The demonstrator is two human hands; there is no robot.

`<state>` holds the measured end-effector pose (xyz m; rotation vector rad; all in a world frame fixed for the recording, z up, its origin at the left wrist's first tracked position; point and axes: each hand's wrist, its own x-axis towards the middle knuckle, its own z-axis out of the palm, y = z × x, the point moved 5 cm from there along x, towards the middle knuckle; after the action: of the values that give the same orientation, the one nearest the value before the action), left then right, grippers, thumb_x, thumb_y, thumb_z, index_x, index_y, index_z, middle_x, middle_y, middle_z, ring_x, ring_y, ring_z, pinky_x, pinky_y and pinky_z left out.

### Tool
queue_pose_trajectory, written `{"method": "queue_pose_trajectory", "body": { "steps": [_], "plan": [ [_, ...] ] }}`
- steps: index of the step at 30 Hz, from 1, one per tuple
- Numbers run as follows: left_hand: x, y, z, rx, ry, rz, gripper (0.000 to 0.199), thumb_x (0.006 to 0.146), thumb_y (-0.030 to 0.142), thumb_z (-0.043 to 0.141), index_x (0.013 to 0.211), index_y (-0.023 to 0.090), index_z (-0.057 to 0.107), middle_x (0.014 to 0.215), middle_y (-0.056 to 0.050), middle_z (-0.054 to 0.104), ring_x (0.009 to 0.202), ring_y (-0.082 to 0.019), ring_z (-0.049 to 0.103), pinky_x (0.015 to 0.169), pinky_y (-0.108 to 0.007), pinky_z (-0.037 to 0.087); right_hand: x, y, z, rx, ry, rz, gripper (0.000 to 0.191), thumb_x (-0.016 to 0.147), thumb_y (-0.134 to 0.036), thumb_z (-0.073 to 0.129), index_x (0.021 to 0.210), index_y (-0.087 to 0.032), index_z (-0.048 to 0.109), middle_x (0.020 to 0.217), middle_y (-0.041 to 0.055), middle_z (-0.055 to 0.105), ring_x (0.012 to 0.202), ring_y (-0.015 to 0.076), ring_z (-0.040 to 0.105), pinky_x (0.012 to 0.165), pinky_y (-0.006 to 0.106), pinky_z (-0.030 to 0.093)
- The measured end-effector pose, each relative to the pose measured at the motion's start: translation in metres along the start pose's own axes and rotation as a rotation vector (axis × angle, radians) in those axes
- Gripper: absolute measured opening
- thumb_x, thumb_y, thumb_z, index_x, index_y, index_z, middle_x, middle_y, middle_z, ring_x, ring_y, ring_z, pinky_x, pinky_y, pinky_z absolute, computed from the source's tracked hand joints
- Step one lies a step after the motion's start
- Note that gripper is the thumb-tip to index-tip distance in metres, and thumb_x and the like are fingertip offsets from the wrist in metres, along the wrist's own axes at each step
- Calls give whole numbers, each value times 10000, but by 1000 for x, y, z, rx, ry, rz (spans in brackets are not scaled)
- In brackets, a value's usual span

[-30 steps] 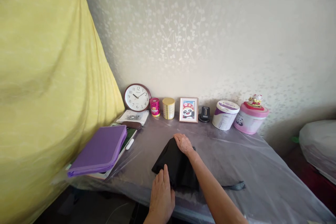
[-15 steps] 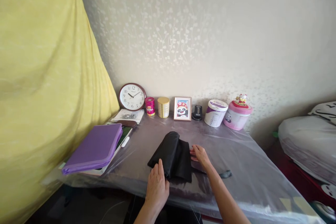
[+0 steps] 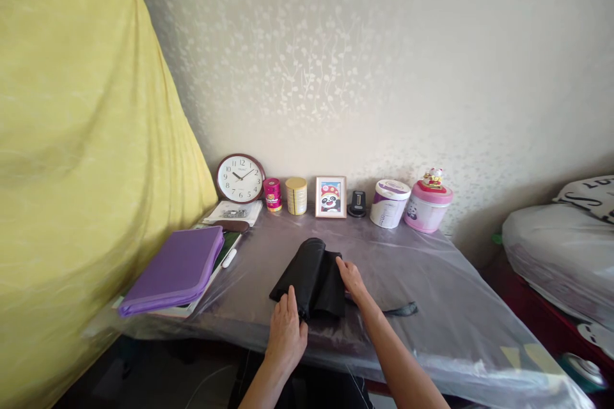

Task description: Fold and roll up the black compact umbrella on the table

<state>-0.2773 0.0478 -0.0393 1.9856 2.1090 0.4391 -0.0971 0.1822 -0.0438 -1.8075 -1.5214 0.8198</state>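
Note:
A piece of folded black fabric (image 3: 307, 271), bulging into a thick roll on its left side, lies near the front of the table. My left hand (image 3: 284, 332) rests against its near left part, fingers stretched out and the thumb by the roll's near end. At the fabric's flatter right side, my right hand (image 3: 351, 278) has its fingers closed on the edge; part of the grip is hidden. A dark strap (image 3: 403, 310) trails out to the right, passing behind my right forearm.
Left lie a purple zip folder (image 3: 173, 268), a brown case (image 3: 234, 226) and a white pen-like item (image 3: 229, 259). A clock (image 3: 240, 177), tins (image 3: 296, 197), a panda picture frame (image 3: 330, 197) and tubs (image 3: 391, 204) line the wall. Yellow cloth (image 3: 86, 140) hangs left.
My right hand has moved slightly left and closed on the fabric's right edge, which has shifted a little. My left hand stays almost in place. The view has shifted slightly.

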Motion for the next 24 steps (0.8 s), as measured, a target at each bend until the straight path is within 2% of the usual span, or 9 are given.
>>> {"method": "queue_pose_trajectory", "body": {
  "steps": [3, 7, 11, 16, 20, 24],
  "plan": [
    [1, 0, 0, 0, -20, -7, 694, 738, 102, 375, 1382, 26, 126, 1352, -175, 361, 1233, -231, 353, 1019, -329, 250, 2, 0, -1, -126, 33, 8, 330, 860, -355, 398, 689, -164, 607, 706, 86, 650, 752, 214, 630, 645, 279, 450],
    [2, -1, 1, -28, -17, -18, 691, 739, 101, 368, 1382, 29, 126, 1342, -175, 377, 1212, -230, 377, 1018, -343, 253, -4, 2, -9, -244, 67, -37, 216, 861, -294, 442, 809, -167, 609, 845, 125, 671, 876, 254, 625, 735, 312, 424],
    [1, 1, 1, -26, -11, -16, 692, 739, 96, 369, 1382, 25, 123, 1332, -171, 386, 1204, -231, 380, 1016, -336, 253, -6, 4, -12, -286, 68, -57, 233, 873, -308, 435, 807, -169, 610, 847, 118, 680, 873, 249, 633, 723, 297, 422],
    [1, 2, -1, -16, -6, -18, 689, 736, 89, 372, 1380, 22, 137, 1316, -163, 395, 1188, -227, 387, 1013, -321, 254, -8, -1, -5, -275, 44, -58, 341, 864, -426, 424, 794, -161, 629, 789, 86, 690, 796, 221, 651, 631, 257, 439],
    [2, 1, 0, -21, -5, -14, 702, 727, 92, 388, 1380, 23, 141, 1299, -161, 409, 1176, -224, 396, 1006, -314, 266, -24, -1, -4, -311, 46, -89, 291, 870, -353, 448, 935, -128, 621, 891, 116, 691, 871, 228, 646, 678, 258, 438],
    [3, 0, 3, -29, -19, -28, 688, 739, 97, 379, 1382, 32, 144, 1314, -161, 391, 1178, -228, 393, 1007, -323, 267, -36, -1, -6, -508, 76, -121, 279, 890, -318, 430, 1062, -139, 560, 891, 130, 690, 862, 240, 654, 688, 279, 432]
  ]
}}
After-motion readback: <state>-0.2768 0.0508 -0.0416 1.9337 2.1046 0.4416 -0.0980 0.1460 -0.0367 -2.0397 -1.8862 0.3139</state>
